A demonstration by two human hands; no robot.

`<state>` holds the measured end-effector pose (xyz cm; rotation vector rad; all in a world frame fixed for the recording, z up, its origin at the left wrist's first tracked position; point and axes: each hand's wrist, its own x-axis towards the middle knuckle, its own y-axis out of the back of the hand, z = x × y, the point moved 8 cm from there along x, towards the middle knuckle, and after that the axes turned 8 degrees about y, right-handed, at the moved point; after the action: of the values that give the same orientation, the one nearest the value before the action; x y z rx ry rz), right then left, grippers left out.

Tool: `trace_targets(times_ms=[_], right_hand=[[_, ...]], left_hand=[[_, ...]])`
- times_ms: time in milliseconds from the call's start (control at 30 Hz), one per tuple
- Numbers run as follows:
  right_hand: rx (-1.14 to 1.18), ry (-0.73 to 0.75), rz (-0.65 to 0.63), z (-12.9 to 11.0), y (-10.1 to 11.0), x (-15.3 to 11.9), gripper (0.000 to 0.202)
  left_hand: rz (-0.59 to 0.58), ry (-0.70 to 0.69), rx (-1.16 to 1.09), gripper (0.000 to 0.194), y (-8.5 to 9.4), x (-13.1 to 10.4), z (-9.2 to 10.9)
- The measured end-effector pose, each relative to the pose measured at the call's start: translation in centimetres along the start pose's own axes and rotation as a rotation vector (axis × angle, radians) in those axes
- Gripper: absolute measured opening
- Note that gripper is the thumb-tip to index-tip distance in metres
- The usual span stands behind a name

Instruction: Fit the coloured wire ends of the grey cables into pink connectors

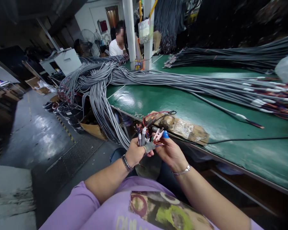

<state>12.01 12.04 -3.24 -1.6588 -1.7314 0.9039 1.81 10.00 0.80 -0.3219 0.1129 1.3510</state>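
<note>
My left hand (135,151) is closed around a bunch of grey cable ends (142,137), with stripped, coloured wires showing at their tips. One grey end (149,147) points to the right between my hands. My right hand (171,151), with a blue cover (165,134) on a fingertip, is pinched beside the bunch. At its fingers is a small pale pink piece (157,135) that looks like a clip. Thin coloured wires lie close to these fingers; their exact contact is partly hidden.
Long grey cables (158,78) lie across the green table (230,153) and hang over its left edge. A worn wooden block (182,127) with red and black wires sits at the near edge. A person (116,44) is behind, left of a white post (147,38).
</note>
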Motion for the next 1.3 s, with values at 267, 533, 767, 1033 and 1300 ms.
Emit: trace_targets(times_ms=[267,533,767,1033,1300], right_hand=[[0.032,-0.017,0.013,0.0,-0.6,-0.4,0.029],[0.093,-0.050,0.004,-0.3,-0.6,-0.8,0.032],[-0.057,-0.018,0.017,-1.1,-0.7,-1.2,0.023],[-0.122,0.034,0.034,-1.7,-0.6,-1.0,0.031],[-0.269,0.246,0.077,-2.2,0.4,-0.4,0.040]], left_hand=[[-0.007,-0.007,0.046,0.040,0.0,-0.1,-0.3],[-0.010,-0.038,0.018,0.038,0.3,-0.9,-0.1],[0.001,-0.041,0.032,0.040,0.9,-1.5,-0.1],[-0.008,-0.060,-0.016,0.035,0.5,-1.0,0.2],[-0.024,-0.039,-0.020,0.037,0.0,-0.7,0.3]])
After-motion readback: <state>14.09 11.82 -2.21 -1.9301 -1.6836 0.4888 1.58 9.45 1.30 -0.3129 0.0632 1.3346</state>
